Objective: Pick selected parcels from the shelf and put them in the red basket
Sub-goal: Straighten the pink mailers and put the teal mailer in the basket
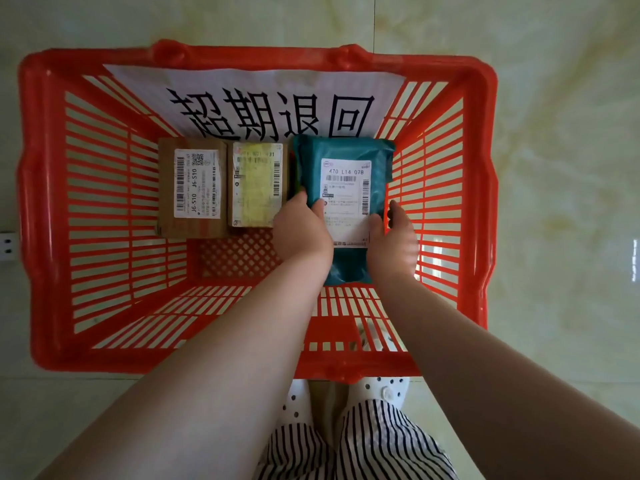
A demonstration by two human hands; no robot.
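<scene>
The red basket [45,202] stands on the floor below me, seen from above. A teal plastic parcel [343,150] with a white label lies in its right part. My left hand [301,226] grips the parcel's left edge and my right hand [394,237] holds its right edge, both inside the basket. To the left lie a brown cardboard parcel [192,188] and a yellowish taped parcel [256,185], side by side against the far wall. The shelf is out of view.
A white paper sign [263,98] with large black characters leans on the basket's far wall. The basket sits on pale glossy floor tiles [554,168]. My feet in white dotted shoes [384,389] stand just behind its near rim. A wall socket [7,245] shows at far left.
</scene>
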